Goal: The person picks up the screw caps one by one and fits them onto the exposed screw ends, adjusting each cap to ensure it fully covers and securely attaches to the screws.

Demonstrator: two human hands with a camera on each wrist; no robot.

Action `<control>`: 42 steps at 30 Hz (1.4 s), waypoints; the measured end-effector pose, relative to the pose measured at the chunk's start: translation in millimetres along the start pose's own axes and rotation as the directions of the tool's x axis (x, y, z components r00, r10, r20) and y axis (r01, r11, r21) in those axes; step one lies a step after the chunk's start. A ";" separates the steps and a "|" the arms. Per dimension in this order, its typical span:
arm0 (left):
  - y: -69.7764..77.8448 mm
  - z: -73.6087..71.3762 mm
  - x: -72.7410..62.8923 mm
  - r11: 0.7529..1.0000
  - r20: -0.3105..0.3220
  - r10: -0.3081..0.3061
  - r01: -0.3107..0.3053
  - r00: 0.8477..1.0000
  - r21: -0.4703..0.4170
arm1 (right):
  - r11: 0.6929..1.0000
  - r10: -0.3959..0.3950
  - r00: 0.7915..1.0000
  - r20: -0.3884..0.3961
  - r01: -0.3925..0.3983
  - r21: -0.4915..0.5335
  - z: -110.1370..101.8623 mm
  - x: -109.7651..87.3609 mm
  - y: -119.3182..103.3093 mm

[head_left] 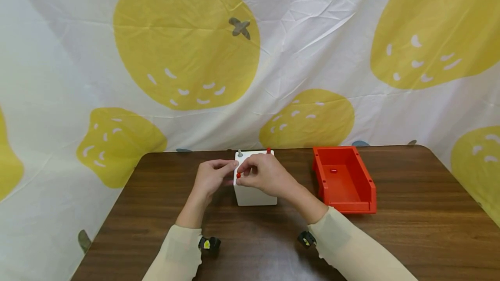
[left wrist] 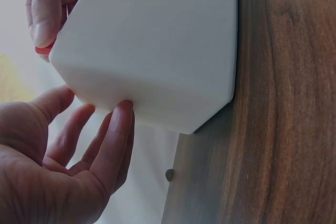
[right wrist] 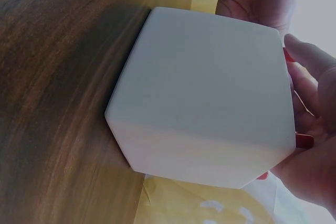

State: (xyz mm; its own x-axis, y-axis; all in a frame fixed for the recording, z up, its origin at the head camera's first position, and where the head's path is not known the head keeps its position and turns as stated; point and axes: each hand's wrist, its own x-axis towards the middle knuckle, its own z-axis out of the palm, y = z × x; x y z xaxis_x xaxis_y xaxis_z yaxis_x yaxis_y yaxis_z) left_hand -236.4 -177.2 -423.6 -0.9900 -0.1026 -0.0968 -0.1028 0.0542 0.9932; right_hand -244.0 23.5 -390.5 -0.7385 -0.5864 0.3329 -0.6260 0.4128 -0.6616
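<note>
A white box [head_left: 255, 195] stands on the table, with small red pieces and one grey metal post [head_left: 240, 153] on its top. At the top's near-left corner my right hand [head_left: 267, 174] pinches a small red cap-like piece [head_left: 238, 175] between thumb and finger. Another red piece [head_left: 268, 150] stands at the far-right corner. In the right wrist view, a further red piece [right wrist: 304, 140] shows beneath the right palm. My left hand [head_left: 211, 177] rests its fingertips against the box's left side, fingers extended and slightly bent, as the left wrist view shows.
Right of the box, a red open-front bin [head_left: 345, 207] holds one small red piece [head_left: 333, 171]. The dark wood table [head_left: 156, 229] ends at a white cloth [head_left: 304, 25] with yellow fruit prints. Both wrists wear small black devices.
</note>
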 end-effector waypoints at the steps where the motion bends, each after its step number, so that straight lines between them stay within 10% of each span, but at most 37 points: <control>1: -0.1 0.0 0.0 1.000 -0.001 0.000 0.000 1.000 0.002 | 1.000 -0.004 1.000 -0.001 0.004 0.000 -0.1 -0.2 0.2; 42: -1.1 1.4 0.9 0.999 -0.016 -0.033 0.033 0.999 0.030 | 0.998 0.060 0.995 -0.082 -0.058 0.033 -28.8 -13.1 0.6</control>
State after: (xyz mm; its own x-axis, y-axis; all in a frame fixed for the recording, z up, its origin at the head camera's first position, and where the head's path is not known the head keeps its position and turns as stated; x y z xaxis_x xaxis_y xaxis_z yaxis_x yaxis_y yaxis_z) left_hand -237.3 -176.0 -424.9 -0.9843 -0.1207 -0.1285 -0.1387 0.0801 0.9871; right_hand -241.9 51.5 -375.9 -0.7928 -0.5016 0.3462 -0.5738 0.4227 -0.7015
